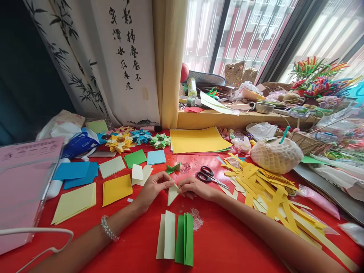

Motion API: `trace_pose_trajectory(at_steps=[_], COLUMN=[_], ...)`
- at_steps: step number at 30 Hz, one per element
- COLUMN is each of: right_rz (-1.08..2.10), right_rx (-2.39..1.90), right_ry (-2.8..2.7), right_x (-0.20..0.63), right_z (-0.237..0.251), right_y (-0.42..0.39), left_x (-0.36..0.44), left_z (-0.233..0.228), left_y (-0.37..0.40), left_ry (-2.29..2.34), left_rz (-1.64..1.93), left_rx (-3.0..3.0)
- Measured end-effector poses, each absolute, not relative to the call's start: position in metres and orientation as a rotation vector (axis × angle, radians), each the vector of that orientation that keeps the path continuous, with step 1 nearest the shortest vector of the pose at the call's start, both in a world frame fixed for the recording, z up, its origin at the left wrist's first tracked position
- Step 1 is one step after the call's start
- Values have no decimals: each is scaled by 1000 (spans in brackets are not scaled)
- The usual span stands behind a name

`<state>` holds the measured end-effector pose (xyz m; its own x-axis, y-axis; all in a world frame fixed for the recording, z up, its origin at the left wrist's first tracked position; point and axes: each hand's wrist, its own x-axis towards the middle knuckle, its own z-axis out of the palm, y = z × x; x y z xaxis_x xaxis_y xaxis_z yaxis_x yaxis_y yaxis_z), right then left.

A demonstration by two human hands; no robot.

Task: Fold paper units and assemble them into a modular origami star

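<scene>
Head view — each grip (154, 186) (197, 188) pinches cream paper (172, 195)

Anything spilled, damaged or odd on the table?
Whitish mottled patch mars the red tabletop just right of the folded green papers: wear or residue, can't tell. Yellow paper strips lie in a loose tangle, unlike the neater paper stacks at left.

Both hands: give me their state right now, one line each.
Left hand: closed, thumb and fingers pinching the pale folded paper near its top.
Right hand: closed, fingertips gripping the same paper at its right corner.
</scene>
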<state>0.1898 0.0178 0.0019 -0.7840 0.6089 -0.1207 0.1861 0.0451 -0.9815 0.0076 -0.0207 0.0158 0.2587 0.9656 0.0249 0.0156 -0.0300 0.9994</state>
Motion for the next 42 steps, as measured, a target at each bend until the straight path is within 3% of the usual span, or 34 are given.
trace_pose_trajectory(at_steps=[19,26,31,42], right_rz=[1966,1795,1718,1606], right_rx=[-770,-855,-801,-743], right_ry=[-1978,-1825,-1759,-1666], right_x=[194,187,184,184], right_z=[5,3,-3,-3], right_y=[22,15,15,13], left_x=[5,5,8,4], left_z=[18,8,11,11], left_y=[-22,-15,-23,-20], left_ry=[1042,1194,1268,1317], left_rz=[978,1153,1027,935], left_rx=[1362,1389,1776,1801])
